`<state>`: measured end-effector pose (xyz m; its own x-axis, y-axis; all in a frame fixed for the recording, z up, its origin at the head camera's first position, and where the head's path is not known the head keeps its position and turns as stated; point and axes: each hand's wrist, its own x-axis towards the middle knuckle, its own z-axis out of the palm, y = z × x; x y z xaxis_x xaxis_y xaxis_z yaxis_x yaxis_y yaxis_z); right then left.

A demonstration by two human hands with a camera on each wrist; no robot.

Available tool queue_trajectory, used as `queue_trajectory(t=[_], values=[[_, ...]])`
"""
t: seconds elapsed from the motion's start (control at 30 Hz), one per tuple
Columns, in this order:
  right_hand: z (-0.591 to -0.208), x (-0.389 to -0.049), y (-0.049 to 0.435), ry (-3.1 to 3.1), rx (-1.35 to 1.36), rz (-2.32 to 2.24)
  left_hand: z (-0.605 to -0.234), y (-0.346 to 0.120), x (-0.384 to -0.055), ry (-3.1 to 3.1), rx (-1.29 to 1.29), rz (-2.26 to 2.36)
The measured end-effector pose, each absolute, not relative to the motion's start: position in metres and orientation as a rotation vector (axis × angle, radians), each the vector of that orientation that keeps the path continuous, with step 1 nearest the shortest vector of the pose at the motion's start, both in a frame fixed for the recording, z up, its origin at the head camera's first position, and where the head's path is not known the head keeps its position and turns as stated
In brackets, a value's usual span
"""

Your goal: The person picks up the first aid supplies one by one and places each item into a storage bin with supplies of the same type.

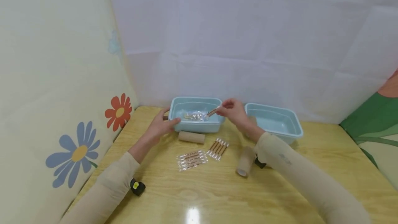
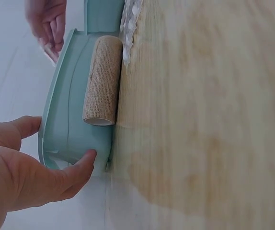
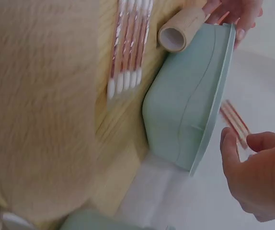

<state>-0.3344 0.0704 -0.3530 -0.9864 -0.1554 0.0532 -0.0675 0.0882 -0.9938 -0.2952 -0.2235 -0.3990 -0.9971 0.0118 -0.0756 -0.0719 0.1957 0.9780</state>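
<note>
My left hand (image 1: pixel 160 124) grips the left end of a light-blue plastic basin (image 1: pixel 199 127), thumb and fingers at its rim and end wall. Over the right end of that basin, my right hand (image 1: pixel 235 113) pinches a small pack of cotton swabs (image 3: pixel 234 120) by one end, tilted down toward the inside. Clear-wrapped swab packs (image 1: pixel 193 115) lie on the basin's floor. Against its front wall rests a tan roll (image 2: pixel 103 79) with a crepe-like surface. Two more swab packs, one wrapped in clear film (image 1: pixel 192 160) and one beside it (image 1: pixel 218 149), lie on the table in front.
A second light-blue basin (image 1: pixel 275 120) stands to the right, behind my right forearm. Another tan roll (image 1: pixel 245 161) lies near my right sleeve, and one more (image 1: pixel 252 120) shows partly behind my right wrist. A white sheet (image 1: pixel 217 37) hangs behind the wooden table (image 1: pixel 174 196).
</note>
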Motion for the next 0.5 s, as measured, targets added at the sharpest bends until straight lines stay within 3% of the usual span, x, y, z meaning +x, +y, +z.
queue_trajectory(t=[0.2,0.5], values=[[-0.354,-0.333,0.056,2.097,-0.194,-2.134,-0.398,-0.225,-0.295,2.376,-0.080,1.936],[-0.346,-0.321,0.060,2.141,-0.374,-1.989,-0.398,-0.226,-0.297,2.375,-0.079,1.916]])
